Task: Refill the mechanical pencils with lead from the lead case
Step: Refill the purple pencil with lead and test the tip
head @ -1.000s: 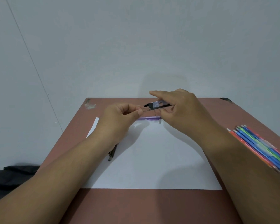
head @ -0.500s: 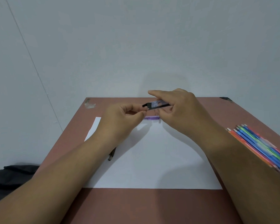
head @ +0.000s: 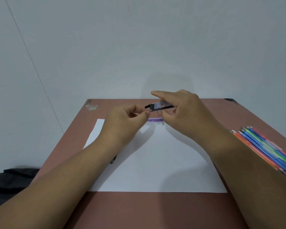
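Note:
My right hand [head: 183, 113] holds a small black lead case [head: 158, 106] above the far part of the table, its open end pointing left. My left hand [head: 125, 123] has its thumb and forefinger pinched together right at the case's mouth; any lead between them is too thin to see. A purple mechanical pencil [head: 154, 120] lies on the white paper [head: 155, 162] just below the hands, partly hidden by them. A bundle of coloured mechanical pencils [head: 264, 149] lies at the table's right edge.
A dark pencil [head: 113, 160] pokes out from under my left forearm at the paper's left side. The brown table [head: 139, 210] ends at a grey wall behind. Dark fabric [head: 12, 180] lies on the floor at left.
My left hand has drawn slightly left and its fingers closed at the case's mouth. The right hand and case have hardly moved.

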`<state>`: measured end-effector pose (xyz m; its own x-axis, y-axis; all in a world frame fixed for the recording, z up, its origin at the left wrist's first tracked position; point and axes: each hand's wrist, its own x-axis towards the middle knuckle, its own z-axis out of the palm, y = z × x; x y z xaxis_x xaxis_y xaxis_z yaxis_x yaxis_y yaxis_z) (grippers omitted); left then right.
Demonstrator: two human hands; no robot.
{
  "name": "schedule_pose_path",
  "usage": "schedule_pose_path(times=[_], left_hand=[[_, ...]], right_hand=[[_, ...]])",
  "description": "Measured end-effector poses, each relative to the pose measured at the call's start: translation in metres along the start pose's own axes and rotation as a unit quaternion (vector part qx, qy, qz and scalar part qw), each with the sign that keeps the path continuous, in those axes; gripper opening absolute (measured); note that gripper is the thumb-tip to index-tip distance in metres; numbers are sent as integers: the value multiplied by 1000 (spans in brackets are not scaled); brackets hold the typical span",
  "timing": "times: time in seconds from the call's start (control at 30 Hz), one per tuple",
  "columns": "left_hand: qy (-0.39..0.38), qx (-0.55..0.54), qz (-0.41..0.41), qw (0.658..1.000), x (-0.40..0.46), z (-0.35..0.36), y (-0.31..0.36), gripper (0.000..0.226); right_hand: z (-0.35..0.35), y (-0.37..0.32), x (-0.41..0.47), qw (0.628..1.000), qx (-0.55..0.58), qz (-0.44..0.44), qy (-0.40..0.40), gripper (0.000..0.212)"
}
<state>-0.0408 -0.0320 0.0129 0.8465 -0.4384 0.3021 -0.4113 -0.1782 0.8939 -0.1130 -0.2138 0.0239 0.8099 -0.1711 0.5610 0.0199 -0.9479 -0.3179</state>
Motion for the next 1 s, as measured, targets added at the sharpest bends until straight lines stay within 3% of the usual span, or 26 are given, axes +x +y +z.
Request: schedule_pose_path(times=[1.0], left_hand=[[28,-33,-29,999,7,-2,-6,6]], right_hand=[[-2,9,3,1000,-4,28,-4,64]])
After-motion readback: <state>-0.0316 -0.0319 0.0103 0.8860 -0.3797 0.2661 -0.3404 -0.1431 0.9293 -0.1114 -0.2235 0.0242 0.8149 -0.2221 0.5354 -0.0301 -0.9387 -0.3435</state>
